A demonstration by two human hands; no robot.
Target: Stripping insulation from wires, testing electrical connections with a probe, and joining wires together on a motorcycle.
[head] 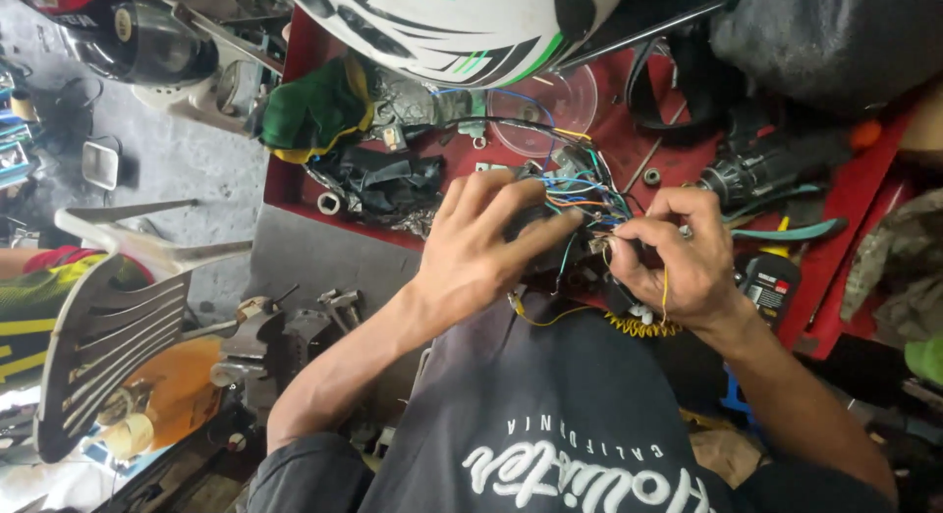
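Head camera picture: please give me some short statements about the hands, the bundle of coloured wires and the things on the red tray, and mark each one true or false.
1. Both hands work at the bundle of thin coloured wires. True.
2. The left hand lies flat on the grey plastic chair. False: it is at the wires, over the red metal tray.
3. The right hand pinches a wire between its fingertips. True.
4. The round clear plastic lid lies on the floor. False: it lies on the tray.
5. A white helmet with green and black marks is above the tray. True.
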